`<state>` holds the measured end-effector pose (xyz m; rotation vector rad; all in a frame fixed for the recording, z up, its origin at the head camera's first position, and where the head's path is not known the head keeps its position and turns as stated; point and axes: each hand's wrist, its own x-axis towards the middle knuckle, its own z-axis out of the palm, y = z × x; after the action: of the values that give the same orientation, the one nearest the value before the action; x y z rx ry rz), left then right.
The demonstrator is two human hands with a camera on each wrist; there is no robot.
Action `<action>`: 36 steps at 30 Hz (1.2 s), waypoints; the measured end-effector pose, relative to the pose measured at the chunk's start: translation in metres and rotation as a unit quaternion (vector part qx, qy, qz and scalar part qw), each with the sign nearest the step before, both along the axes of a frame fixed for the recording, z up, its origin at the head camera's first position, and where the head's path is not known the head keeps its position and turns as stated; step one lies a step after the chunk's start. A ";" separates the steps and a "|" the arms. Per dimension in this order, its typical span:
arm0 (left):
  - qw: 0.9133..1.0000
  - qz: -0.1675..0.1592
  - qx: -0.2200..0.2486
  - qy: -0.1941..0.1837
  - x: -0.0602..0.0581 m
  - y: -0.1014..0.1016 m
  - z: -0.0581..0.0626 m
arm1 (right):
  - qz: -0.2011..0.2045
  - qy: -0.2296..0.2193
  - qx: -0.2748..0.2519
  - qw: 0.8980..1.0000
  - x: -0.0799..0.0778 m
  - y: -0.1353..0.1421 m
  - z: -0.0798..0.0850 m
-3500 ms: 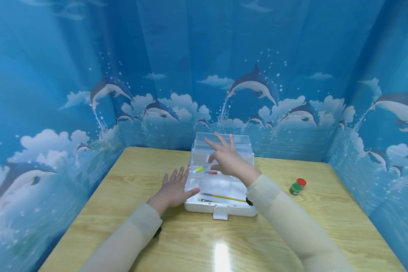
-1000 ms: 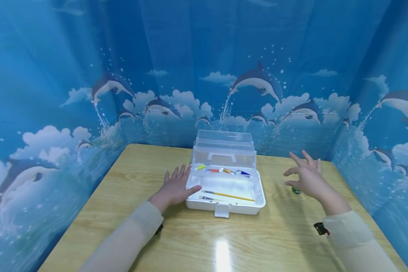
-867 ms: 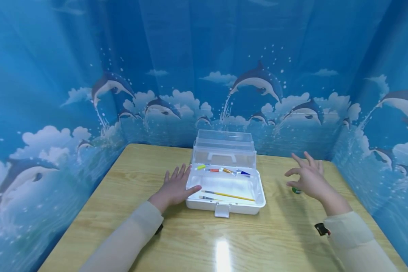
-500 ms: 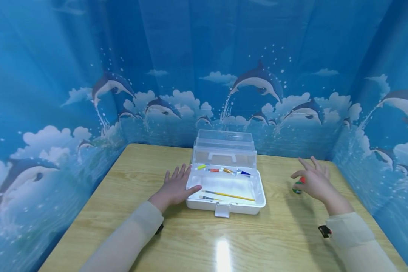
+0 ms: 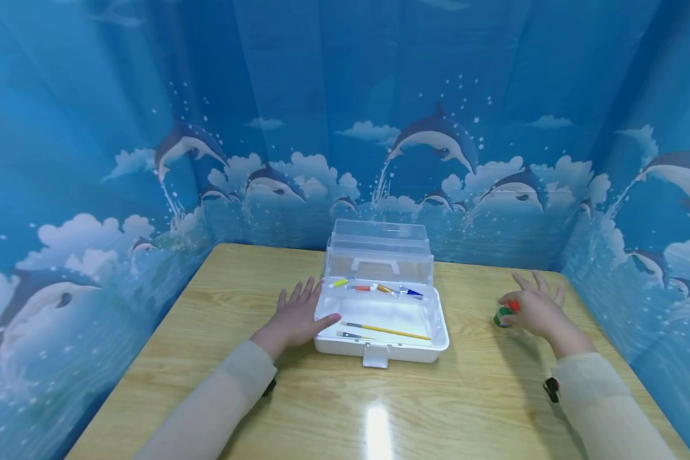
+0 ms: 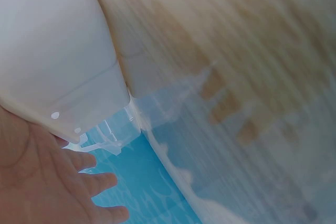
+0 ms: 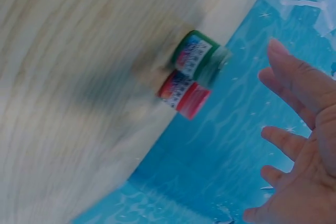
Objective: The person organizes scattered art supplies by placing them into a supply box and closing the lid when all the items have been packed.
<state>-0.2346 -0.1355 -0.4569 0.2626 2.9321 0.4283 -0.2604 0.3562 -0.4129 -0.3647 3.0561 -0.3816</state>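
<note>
Standing near right grip (image 5: 538, 312): green jar (image 7: 194, 56)

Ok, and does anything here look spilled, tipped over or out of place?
No, nothing stands out. The green jar and red jar stand upright on the table. In the open box, two brushes lie near the front, and the small coloured items behind them sit at differing angles, but no spill or damage shows.

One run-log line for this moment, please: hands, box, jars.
left hand: fingers spread, at left side of box | right hand: near green jar and red jar, no grip visible | box: lid open, brushes inside
</note>
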 end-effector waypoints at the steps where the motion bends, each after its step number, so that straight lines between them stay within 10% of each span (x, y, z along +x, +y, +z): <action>1: 1.000 0.000 0.000 0.000 0.000 0.000 0.000 | -0.002 -0.002 0.002 1.000 -0.001 0.001 -0.001; 36: 1.000 -0.007 0.007 0.000 0.001 -0.001 0.000 | -0.005 -0.034 0.011 0.999 -0.017 0.013 -0.026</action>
<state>-0.2339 -0.1367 -0.4572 0.2858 2.9268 0.4475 -0.2770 0.3697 -0.4392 -0.3279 2.9953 -0.3524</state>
